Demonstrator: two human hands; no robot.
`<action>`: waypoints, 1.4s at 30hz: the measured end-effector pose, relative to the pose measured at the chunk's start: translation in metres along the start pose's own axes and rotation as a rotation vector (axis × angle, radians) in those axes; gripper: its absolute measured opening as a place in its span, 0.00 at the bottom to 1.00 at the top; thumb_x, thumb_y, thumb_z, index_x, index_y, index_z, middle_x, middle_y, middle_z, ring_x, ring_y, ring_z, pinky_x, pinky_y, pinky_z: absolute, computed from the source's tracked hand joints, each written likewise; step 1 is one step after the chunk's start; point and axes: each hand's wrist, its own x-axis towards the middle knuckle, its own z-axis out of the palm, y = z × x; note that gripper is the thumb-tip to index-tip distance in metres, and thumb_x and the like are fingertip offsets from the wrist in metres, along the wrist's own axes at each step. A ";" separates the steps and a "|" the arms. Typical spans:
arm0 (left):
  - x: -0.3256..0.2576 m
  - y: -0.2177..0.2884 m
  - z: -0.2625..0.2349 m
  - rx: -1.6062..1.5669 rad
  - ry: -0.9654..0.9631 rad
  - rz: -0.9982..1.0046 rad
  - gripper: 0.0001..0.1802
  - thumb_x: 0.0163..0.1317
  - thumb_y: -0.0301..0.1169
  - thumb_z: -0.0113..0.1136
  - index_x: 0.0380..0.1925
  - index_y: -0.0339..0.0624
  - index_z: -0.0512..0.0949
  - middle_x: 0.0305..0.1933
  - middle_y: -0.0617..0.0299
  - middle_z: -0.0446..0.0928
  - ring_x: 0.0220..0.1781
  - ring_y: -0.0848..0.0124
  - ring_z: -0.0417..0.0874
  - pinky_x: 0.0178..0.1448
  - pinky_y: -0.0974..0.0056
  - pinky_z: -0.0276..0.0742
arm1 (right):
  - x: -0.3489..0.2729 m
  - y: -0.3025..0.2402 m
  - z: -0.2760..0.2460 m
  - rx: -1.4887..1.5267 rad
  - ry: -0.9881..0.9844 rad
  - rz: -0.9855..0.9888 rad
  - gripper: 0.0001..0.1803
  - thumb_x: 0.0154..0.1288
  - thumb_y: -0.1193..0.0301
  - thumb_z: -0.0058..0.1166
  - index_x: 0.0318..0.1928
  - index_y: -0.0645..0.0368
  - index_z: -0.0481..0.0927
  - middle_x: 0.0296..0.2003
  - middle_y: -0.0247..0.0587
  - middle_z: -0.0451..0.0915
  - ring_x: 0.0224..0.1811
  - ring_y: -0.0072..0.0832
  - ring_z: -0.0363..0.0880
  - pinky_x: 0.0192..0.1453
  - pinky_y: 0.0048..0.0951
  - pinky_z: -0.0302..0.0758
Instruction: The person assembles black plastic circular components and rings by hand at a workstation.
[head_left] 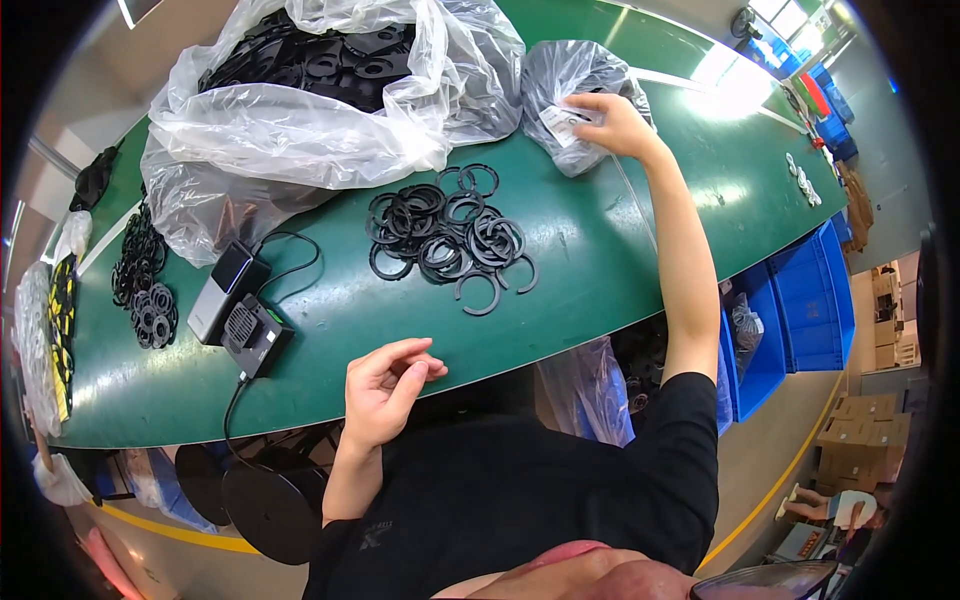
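At the table's near edge, my left hand [385, 393] is loosely curled, thumb and forefinger apart, and nothing shows in it. My right arm reaches far forward. My right hand [618, 127] lies on a clear plastic bag [570, 75] of dark parts, thumb and fingers apart beside its white label [563, 124]. Between my hands lies a loose pile of black open rings [440, 225], several of them overlapping. Behind the pile stands a large clear plastic bag [300, 135], its mouth wide, filled with flat black parts [330, 65].
Left of the pile, a black-and-silver device [240, 310] with cables sits on the green table [540, 310]. More black rings [152, 315] lie farther left. White parts [803, 180] lie at the right end. Blue crates [810, 300] stand beside the table; a person [850, 508] is at far right.
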 end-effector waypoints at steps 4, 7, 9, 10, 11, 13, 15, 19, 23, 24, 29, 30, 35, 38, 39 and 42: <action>0.000 0.001 0.000 0.007 0.004 -0.004 0.13 0.61 0.19 0.51 0.45 0.26 0.74 0.35 0.52 0.80 0.38 0.68 0.83 0.45 0.66 0.79 | 0.000 -0.019 0.002 0.010 0.171 0.090 0.21 0.57 0.66 0.58 0.50 0.62 0.77 0.45 0.46 0.80 0.49 0.32 0.79 0.53 0.28 0.72; 0.000 0.000 0.001 0.005 0.000 0.006 0.13 0.61 0.19 0.51 0.45 0.26 0.74 0.35 0.52 0.80 0.38 0.68 0.83 0.45 0.66 0.80 | 0.009 -0.033 0.002 -0.017 0.365 0.263 0.20 0.58 0.66 0.56 0.50 0.62 0.78 0.43 0.45 0.81 0.45 0.31 0.80 0.50 0.28 0.73; 0.000 0.000 0.001 0.006 0.004 0.001 0.13 0.61 0.19 0.50 0.45 0.26 0.74 0.35 0.52 0.80 0.38 0.67 0.83 0.45 0.66 0.80 | 0.014 -0.041 0.006 0.070 0.449 0.286 0.20 0.60 0.68 0.54 0.51 0.65 0.76 0.42 0.45 0.82 0.43 0.29 0.81 0.49 0.26 0.73; 0.000 0.000 0.001 0.005 0.005 -0.002 0.13 0.61 0.18 0.50 0.45 0.26 0.74 0.35 0.52 0.80 0.38 0.67 0.83 0.45 0.66 0.80 | 0.020 -0.037 0.008 0.184 0.488 0.244 0.20 0.61 0.68 0.53 0.51 0.67 0.76 0.42 0.46 0.82 0.43 0.27 0.80 0.49 0.25 0.73; 0.000 0.000 0.001 0.005 0.000 -0.002 0.13 0.61 0.18 0.50 0.45 0.26 0.74 0.35 0.52 0.80 0.38 0.67 0.83 0.45 0.66 0.80 | 0.022 -0.035 0.010 0.299 0.526 0.201 0.20 0.62 0.69 0.52 0.52 0.69 0.75 0.42 0.47 0.81 0.43 0.25 0.80 0.48 0.24 0.73; -0.001 0.000 0.001 0.010 0.008 0.010 0.13 0.61 0.18 0.50 0.45 0.26 0.74 0.35 0.52 0.80 0.38 0.67 0.83 0.45 0.66 0.80 | 0.021 -0.041 0.020 0.484 0.438 0.205 0.25 0.65 0.67 0.52 0.56 0.73 0.69 0.48 0.50 0.78 0.48 0.25 0.76 0.53 0.24 0.70; -0.001 0.000 0.001 0.008 0.013 0.006 0.13 0.61 0.18 0.50 0.45 0.26 0.74 0.35 0.52 0.80 0.37 0.68 0.83 0.45 0.66 0.80 | 0.016 -0.051 0.036 0.607 0.319 0.207 0.31 0.65 0.64 0.53 0.60 0.75 0.62 0.56 0.54 0.71 0.57 0.29 0.71 0.60 0.25 0.65; -0.001 0.000 0.001 0.014 0.010 0.007 0.12 0.61 0.18 0.51 0.45 0.26 0.74 0.34 0.53 0.80 0.37 0.68 0.83 0.45 0.67 0.80 | -0.002 -0.054 0.050 0.209 0.261 0.170 0.37 0.65 0.58 0.51 0.63 0.75 0.57 0.62 0.59 0.63 0.65 0.35 0.62 0.67 0.29 0.57; -0.001 0.000 0.001 0.007 0.004 -0.001 0.12 0.60 0.18 0.51 0.44 0.26 0.74 0.34 0.53 0.80 0.37 0.68 0.83 0.45 0.67 0.80 | -0.020 -0.065 0.045 0.320 0.262 0.219 0.35 0.67 0.60 0.49 0.63 0.74 0.58 0.61 0.56 0.65 0.64 0.33 0.63 0.66 0.28 0.58; -0.001 0.000 0.000 0.004 0.006 0.007 0.12 0.60 0.18 0.51 0.45 0.26 0.74 0.34 0.53 0.80 0.37 0.68 0.83 0.45 0.67 0.80 | -0.022 -0.066 0.041 0.405 0.264 0.210 0.33 0.67 0.61 0.48 0.63 0.74 0.59 0.60 0.54 0.66 0.64 0.32 0.63 0.66 0.27 0.58; 0.000 -0.001 0.000 0.008 0.002 0.014 0.12 0.60 0.18 0.51 0.45 0.26 0.74 0.34 0.53 0.80 0.37 0.68 0.83 0.44 0.67 0.79 | -0.024 -0.053 0.025 0.843 0.480 0.264 0.24 0.68 0.68 0.47 0.58 0.73 0.66 0.55 0.48 0.72 0.55 0.30 0.73 0.59 0.26 0.68; 0.000 -0.001 0.000 0.011 -0.006 0.018 0.12 0.60 0.19 0.51 0.45 0.26 0.74 0.34 0.53 0.80 0.37 0.68 0.83 0.44 0.67 0.79 | -0.019 -0.030 0.027 0.746 0.612 0.206 0.18 0.62 0.68 0.52 0.48 0.70 0.76 0.44 0.47 0.81 0.43 0.27 0.81 0.47 0.28 0.76; 0.000 0.000 0.001 0.020 0.001 0.018 0.13 0.61 0.19 0.51 0.45 0.26 0.74 0.34 0.53 0.80 0.37 0.68 0.83 0.44 0.67 0.79 | -0.007 -0.008 0.005 -0.135 0.484 0.218 0.07 0.49 0.71 0.57 0.30 0.58 0.85 0.27 0.46 0.82 0.32 0.36 0.82 0.40 0.31 0.78; -0.001 0.000 0.001 0.007 0.000 0.021 0.13 0.60 0.19 0.51 0.46 0.27 0.74 0.34 0.53 0.80 0.38 0.68 0.83 0.45 0.67 0.79 | 0.006 -0.018 0.005 -0.316 0.208 0.246 0.10 0.49 0.72 0.55 0.33 0.58 0.84 0.31 0.47 0.82 0.35 0.42 0.81 0.44 0.33 0.77; -0.001 0.000 0.002 0.002 0.001 0.026 0.13 0.60 0.18 0.51 0.46 0.27 0.74 0.35 0.53 0.80 0.38 0.68 0.83 0.45 0.67 0.79 | 0.012 -0.014 0.008 -0.314 0.209 0.246 0.10 0.49 0.72 0.55 0.33 0.58 0.84 0.31 0.47 0.82 0.35 0.42 0.81 0.44 0.33 0.77; -0.002 0.001 0.002 0.000 0.002 0.026 0.13 0.60 0.18 0.52 0.46 0.27 0.74 0.35 0.53 0.80 0.38 0.68 0.83 0.45 0.67 0.79 | 0.028 -0.013 0.010 -0.040 0.203 0.117 0.19 0.48 0.69 0.60 0.45 0.58 0.80 0.43 0.52 0.79 0.48 0.46 0.76 0.53 0.34 0.73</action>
